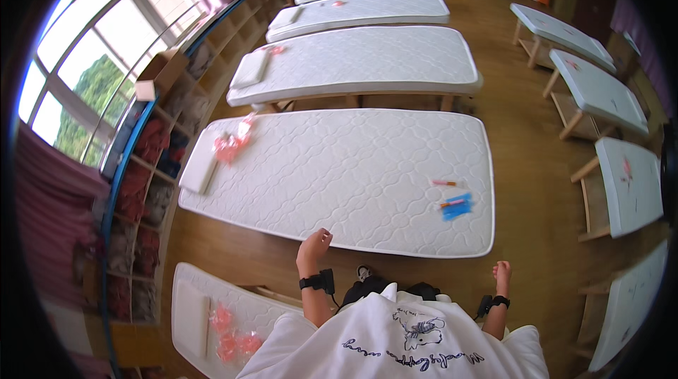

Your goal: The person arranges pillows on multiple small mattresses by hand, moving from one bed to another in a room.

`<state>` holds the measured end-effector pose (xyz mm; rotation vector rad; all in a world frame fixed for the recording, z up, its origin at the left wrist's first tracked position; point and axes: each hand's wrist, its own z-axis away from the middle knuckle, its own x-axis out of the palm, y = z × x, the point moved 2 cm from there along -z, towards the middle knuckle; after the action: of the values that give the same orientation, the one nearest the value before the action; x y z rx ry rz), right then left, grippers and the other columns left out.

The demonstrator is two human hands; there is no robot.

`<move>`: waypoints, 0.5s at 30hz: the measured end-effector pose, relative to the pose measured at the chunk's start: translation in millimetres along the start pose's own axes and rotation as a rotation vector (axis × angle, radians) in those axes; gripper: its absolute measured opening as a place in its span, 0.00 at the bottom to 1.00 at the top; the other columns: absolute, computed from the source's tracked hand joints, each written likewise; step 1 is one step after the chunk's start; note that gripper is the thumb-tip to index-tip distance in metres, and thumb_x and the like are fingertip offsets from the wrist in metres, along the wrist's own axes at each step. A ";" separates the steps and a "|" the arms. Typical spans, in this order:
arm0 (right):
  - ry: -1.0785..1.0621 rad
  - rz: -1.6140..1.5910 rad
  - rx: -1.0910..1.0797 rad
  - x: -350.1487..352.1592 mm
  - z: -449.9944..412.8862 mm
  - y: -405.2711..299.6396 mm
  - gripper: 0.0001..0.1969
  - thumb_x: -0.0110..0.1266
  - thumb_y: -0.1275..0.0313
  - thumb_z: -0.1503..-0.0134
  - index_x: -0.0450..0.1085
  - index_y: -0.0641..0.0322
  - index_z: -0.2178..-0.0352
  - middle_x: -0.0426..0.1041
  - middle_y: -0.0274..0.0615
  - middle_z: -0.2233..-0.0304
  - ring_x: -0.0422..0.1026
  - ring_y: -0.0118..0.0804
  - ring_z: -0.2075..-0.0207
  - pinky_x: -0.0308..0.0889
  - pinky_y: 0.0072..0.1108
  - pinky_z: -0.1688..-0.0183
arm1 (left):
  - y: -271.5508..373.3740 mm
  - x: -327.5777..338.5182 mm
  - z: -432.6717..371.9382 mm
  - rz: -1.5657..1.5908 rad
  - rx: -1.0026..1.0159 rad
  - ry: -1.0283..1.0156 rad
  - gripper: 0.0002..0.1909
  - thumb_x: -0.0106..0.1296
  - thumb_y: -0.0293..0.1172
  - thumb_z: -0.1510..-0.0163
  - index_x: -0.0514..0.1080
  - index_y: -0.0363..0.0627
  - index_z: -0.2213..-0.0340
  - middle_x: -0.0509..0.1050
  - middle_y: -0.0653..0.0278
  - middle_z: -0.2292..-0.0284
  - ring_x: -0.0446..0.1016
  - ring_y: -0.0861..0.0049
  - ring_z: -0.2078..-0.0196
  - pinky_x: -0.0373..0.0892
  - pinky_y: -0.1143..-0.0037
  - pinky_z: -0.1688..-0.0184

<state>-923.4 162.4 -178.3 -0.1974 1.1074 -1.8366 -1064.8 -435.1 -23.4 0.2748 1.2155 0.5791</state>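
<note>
My left hand (316, 244) hangs at the near edge of a white quilted mattress (339, 183), fingers loosely curled; no object shows in it. To the right, past the mattress's corner, my right hand (502, 272) is over the wooden floor, fingers curled in; whether it holds anything cannot be told. A flat white pillow (199, 170) lies at the mattress's left end, beside crumpled pink items in clear plastic (230, 143). Near the right end lie a blue packet (460, 207) with a thin pink-and-brown item on it, and a similar slim item (444, 183) just above.
Several white mattresses (360, 59) lie in a row ahead, and another (265, 302) is behind me at left. More low beds (598, 88) line the right. At left, cubby shelves (143, 188) hold bundles under a window, with an open cardboard box (167, 72) on top.
</note>
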 end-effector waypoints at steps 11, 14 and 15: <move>-0.735 0.831 -0.921 374.0 189.5 -132.1 0.09 0.45 0.70 0.51 0.65 0.66 0.71 0.68 0.44 0.79 0.67 0.35 0.77 0.62 0.22 0.72 | -301.4 -64.1 218.7 0.233 -0.725 0.436 0.14 0.43 0.41 0.52 0.67 0.45 0.69 0.72 0.58 0.70 0.70 0.63 0.66 0.65 0.69 0.65; -0.974 0.913 -0.945 449.8 252.1 -132.8 0.10 0.45 0.70 0.51 0.65 0.65 0.69 0.69 0.46 0.78 0.67 0.36 0.76 0.62 0.22 0.72 | -343.0 -24.8 276.5 0.377 -0.865 0.425 0.16 0.43 0.42 0.52 0.67 0.43 0.67 0.72 0.54 0.69 0.70 0.61 0.65 0.65 0.69 0.63; -1.061 0.939 -0.963 469.4 266.2 -130.0 0.10 0.45 0.69 0.51 0.65 0.65 0.69 0.70 0.46 0.77 0.68 0.36 0.75 0.62 0.23 0.71 | -350.0 -11.7 294.2 0.461 -0.917 0.422 0.16 0.42 0.42 0.52 0.66 0.42 0.66 0.71 0.53 0.68 0.70 0.60 0.64 0.65 0.69 0.62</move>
<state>-1112.2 -348.5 -71.0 -0.8970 0.9159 -0.1403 -697.5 -699.8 -88.1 -0.3792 1.1587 1.5820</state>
